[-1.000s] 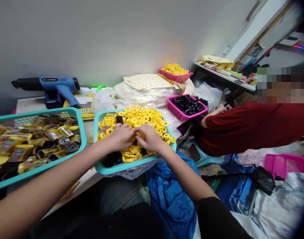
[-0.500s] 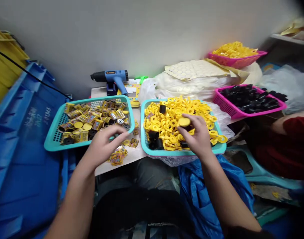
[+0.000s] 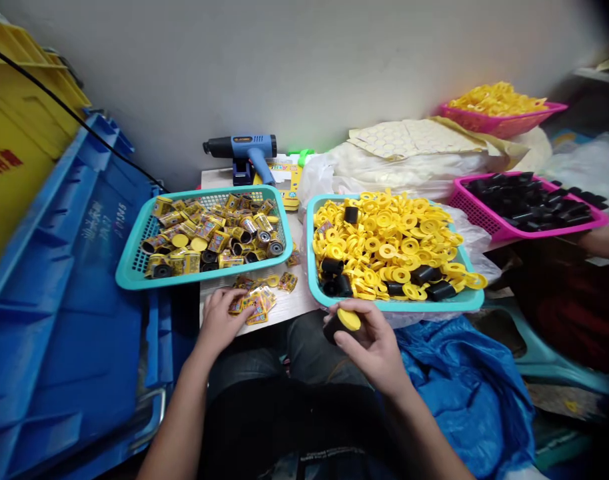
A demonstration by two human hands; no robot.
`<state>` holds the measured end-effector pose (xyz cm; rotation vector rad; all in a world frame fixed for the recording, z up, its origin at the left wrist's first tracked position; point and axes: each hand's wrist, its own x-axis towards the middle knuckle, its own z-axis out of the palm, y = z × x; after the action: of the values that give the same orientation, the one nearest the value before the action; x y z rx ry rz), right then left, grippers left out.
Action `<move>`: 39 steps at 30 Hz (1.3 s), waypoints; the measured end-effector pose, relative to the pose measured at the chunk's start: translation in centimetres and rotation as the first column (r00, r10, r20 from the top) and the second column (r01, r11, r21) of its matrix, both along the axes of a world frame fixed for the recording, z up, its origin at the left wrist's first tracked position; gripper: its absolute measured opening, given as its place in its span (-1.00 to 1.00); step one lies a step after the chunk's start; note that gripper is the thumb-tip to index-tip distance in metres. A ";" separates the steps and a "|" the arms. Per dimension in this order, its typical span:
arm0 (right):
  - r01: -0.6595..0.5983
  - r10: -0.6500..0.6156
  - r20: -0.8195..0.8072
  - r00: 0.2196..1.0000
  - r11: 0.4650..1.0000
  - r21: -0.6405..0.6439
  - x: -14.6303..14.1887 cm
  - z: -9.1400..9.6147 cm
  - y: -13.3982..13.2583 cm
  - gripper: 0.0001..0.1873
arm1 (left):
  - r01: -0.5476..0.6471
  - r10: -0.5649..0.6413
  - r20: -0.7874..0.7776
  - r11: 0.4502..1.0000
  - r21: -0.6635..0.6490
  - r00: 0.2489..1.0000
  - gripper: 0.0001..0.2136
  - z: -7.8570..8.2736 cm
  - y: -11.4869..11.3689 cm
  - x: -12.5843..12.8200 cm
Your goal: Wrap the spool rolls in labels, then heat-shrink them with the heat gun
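My right hand point(image 3: 372, 343) is closed around a black tube with a yellow cap point(image 3: 343, 323), held just in front of a teal basket point(image 3: 384, 303) heaped with yellow rings and black tubes. My left hand point(image 3: 220, 321) rests on a small pile of yellow printed labels point(image 3: 254, 301) on the table edge, its fingers curled over the nearest labels. Behind that pile stands a second teal basket point(image 3: 134, 257) full of labelled tubes.
A blue heat gun point(image 3: 247, 150) stands at the back of the table. Blue and yellow crates point(image 3: 59, 267) lean at the left. A pink basket of black tubes point(image 3: 527, 210) and another of yellow rings point(image 3: 502, 110) sit right. Another person's red sleeve point(image 3: 607, 243) shows at right.
My right hand lifted a capped tube out of the ring basket and drew it toward me. My left hand came down onto the labels. The camera turned left.
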<state>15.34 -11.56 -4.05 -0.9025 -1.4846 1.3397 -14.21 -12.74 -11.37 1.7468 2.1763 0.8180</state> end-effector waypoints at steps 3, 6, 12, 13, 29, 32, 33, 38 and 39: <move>-0.033 0.034 0.028 0.999 0.999 -0.034 -0.7 -0.3 -0.5 -0.69 | 0.000 0.001 0.019 1.000 -0.014 1.000 -0.68 0.4 0.4 0.1; -0.068 0.070 0.074 0.995 0.997 -0.038 -1.2 -0.5 -0.8 -0.69 | -0.024 0.024 0.050 1.000 -0.004 0.998 -0.76 0.5 0.9 0.0; -0.089 0.095 0.107 0.990 0.994 -0.059 -2.0 -0.8 -0.8 -0.69 | 0.006 -0.009 0.117 1.000 0.028 0.993 -0.84 1.4 1.4 -0.3; -0.097 0.103 0.098 0.990 0.993 -0.064 -2.1 -0.8 -0.8 -0.68 | 0.007 -0.011 0.128 0.999 0.036 0.992 -0.84 1.5 1.4 -0.2; -0.163 0.121 -0.176 0.977 0.955 -0.249 -4.1 -0.1 0.1 -0.62 | -0.193 0.060 0.647 0.972 0.136 0.760 -0.62 5.1 -2.0 3.3; -0.175 0.083 -0.286 0.955 0.933 -0.314 -5.0 1.3 0.9 -0.58 | -0.236 0.093 0.764 0.969 0.079 0.639 -0.71 6.4 -3.5 5.0; -0.215 0.103 -0.329 0.939 0.920 -0.328 -5.2 1.8 1.1 -0.59 | -0.237 0.094 0.758 0.968 0.081 0.645 -0.74 6.6 -3.8 5.4; -0.372 0.230 -0.399 0.888 0.869 -0.326 -5.4 2.8 1.8 -0.62 | -0.205 0.055 0.713 0.971 0.125 0.699 -0.78 6.5 -4.8 5.5; -0.365 0.229 -0.385 0.894 0.871 -0.328 -5.3 2.7 1.9 -0.62 | -0.197 0.041 0.713 0.971 0.137 0.700 -0.78 6.3 -4.9 5.4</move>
<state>10.00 -9.66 -1.37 -0.6486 -1.1354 1.9706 -8.85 -17.68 -5.06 1.0656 1.7073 1.4965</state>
